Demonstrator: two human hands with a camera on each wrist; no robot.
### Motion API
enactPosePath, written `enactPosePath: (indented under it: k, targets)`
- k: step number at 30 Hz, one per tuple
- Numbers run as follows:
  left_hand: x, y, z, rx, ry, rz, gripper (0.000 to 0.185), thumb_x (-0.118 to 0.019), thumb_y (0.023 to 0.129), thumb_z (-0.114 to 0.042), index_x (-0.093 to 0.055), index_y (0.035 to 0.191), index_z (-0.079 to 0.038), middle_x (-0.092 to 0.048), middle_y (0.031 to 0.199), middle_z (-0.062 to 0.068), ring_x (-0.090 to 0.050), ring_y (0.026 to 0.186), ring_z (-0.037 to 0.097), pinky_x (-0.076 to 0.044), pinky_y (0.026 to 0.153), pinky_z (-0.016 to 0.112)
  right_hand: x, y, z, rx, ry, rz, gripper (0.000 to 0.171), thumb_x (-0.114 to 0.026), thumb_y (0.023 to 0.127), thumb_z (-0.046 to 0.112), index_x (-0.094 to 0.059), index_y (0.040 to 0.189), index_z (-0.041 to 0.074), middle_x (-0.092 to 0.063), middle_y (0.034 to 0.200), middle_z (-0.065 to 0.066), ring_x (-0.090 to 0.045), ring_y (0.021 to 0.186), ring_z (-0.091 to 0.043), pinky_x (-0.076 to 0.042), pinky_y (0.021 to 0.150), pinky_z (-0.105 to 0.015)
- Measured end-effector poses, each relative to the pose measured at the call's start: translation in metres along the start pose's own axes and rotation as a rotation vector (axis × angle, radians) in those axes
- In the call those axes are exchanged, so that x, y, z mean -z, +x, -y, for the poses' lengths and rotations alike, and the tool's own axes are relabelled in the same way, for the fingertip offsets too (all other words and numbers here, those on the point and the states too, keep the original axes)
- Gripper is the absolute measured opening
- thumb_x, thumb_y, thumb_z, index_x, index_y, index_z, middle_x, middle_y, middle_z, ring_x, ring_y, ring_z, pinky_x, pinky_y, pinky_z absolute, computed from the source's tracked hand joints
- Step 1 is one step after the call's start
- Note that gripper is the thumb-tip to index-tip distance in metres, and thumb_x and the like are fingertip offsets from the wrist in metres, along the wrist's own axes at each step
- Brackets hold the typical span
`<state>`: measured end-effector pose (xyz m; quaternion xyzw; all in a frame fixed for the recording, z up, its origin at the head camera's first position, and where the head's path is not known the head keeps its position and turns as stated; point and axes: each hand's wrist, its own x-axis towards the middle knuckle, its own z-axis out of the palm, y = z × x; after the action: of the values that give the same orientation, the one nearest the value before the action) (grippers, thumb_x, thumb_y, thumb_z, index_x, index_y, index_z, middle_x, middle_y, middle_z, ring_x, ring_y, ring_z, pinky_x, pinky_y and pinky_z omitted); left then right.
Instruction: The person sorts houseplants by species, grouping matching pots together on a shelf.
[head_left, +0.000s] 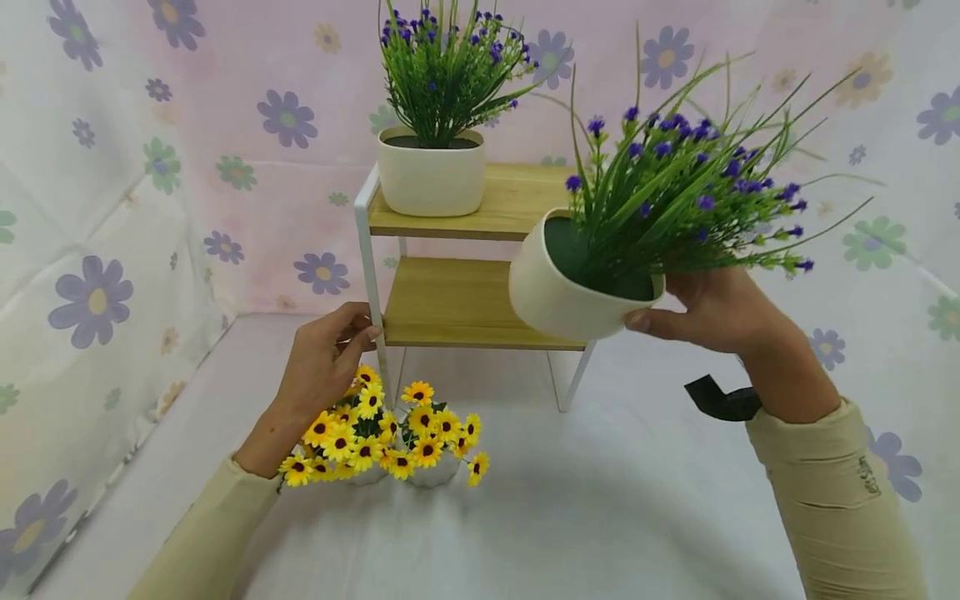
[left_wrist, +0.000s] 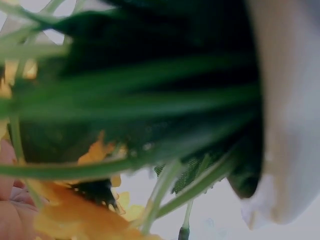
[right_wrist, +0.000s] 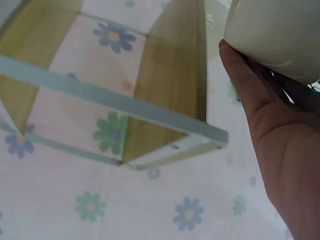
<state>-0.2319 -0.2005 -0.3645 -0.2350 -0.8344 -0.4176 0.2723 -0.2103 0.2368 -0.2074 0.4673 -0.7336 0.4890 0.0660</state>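
Under the left hand [head_left: 322, 367] stand the yellow plastic daisies [head_left: 382, 433] in small white pots; its curled fingers touch the white metal post of the wooden shelf [head_left: 457, 304]. The right hand [head_left: 712, 312] grips a smooth, rounded cream pot [head_left: 558, 292] with purple flowers, tilted, in the air before the shelf.

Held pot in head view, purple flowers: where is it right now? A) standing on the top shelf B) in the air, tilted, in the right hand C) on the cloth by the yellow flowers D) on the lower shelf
B: the right hand grips the cream pot of purple flowers by its rim, tilted and clear of the wooden shelf; the pot on the top shelf is a second one.
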Motion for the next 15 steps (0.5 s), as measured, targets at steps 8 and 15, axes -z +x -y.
enactPosePath:
  k: [8,15]
  targets:
    - [0.001,0.001,0.001,-0.002,0.003,0.001,0.017,-0.069,0.101,0.0,-0.069,0.118,0.002,-0.075,0.098,0.013,-0.079,0.088,0.03,-0.065,0.077,0.037,0.031,0.033,0.008,0.072,0.179,-0.068,0.087,-0.069,0.078,-0.029,-0.043,0.155,0.004,-0.046,0.154,-0.02,-0.05,0.14,-0.037,-0.057,0.104,-0.035]
    - [0.0,0.0,0.001,0.0,0.0,-0.002,0.018,-0.069,0.102,0.0,-0.069,0.119,0.002,-0.076,0.096,0.013,-0.079,0.087,0.029,-0.066,0.077,0.037,0.041,0.057,0.005,0.002,0.126,-0.154,0.082,-0.068,0.082,-0.025,-0.047,0.154,0.007,-0.047,0.154,-0.022,-0.054,0.138,-0.036,-0.058,0.102,-0.03]
